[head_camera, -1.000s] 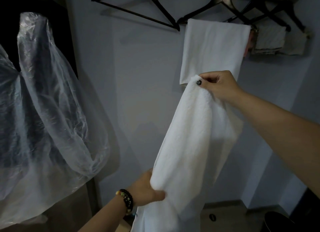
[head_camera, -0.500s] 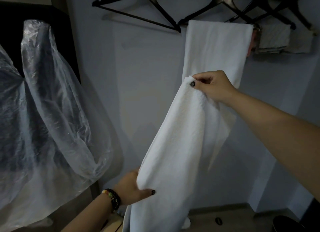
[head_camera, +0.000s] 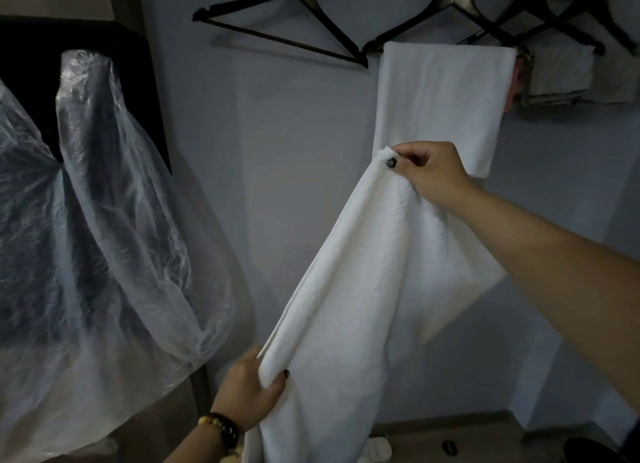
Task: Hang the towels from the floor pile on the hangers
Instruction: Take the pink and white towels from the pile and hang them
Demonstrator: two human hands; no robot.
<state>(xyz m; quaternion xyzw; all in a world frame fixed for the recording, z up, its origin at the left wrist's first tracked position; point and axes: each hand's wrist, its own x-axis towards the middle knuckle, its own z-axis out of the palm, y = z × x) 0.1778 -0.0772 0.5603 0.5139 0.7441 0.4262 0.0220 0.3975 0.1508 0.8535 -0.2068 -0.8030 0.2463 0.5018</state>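
A long white terry towel [head_camera: 349, 289] hangs slantwise in the air before a pale grey wall [head_camera: 294, 151], stretched between the person's two hands and trailing down past the bottom edge of the view. The right hand [head_camera: 429, 175] holds its upper corner, the grip a pinch of thumb and curled fingers closed on the cloth, a dark-painted thumbnail showing on top. The left hand [head_camera: 249, 390] is lower and nearer, its grip clamped on the towel's long left edge, thumb over the front of the fold and the fingers behind it; a beaded bracelet [head_camera: 221, 428] circles that wrist. Just behind the raised corner, a folded white towel [head_camera: 440, 106] is draped over the bar of a dark wooden hanger [head_camera: 457, 2]. To the left of that one an empty dark wooden hanger [head_camera: 277, 22] hangs tilted against the wall. To the right, further dark hangers [head_camera: 561, 19] carry smaller folded greyish cloths [head_camera: 557, 74]. At the far left a large clear plastic bag [head_camera: 104, 237] hangs in crumpled folds in front of a black panel [head_camera: 86, 36]. A strip of floor [head_camera: 485, 442] shows at the lower right, with a small dark object [head_camera: 449, 447] lying on it.
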